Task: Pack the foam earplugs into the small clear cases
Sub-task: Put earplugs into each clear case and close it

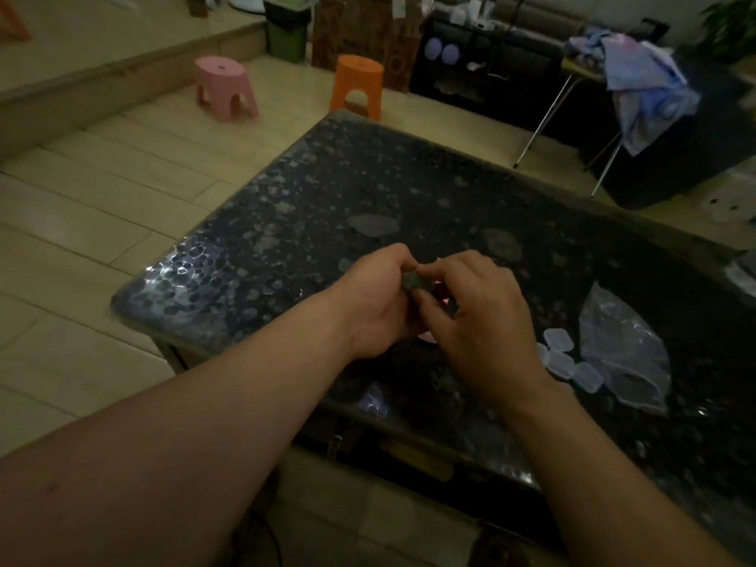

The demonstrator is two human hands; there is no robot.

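Left hand (378, 302), right hand (476, 317) meet fingertip to fingertip, both pinching small dark item (413, 281), unclear which. Spare cases (566, 360) beside right wrist, right hand nearer.

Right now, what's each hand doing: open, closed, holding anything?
Left hand: fingers curled shut on a small dark object between the two hands; what it is cannot be told.
Right hand: fingertips pinched on the same object.

Small clear cases (570, 360) clustered flat on table, w/ one dim case (414, 280) pinched between both hands
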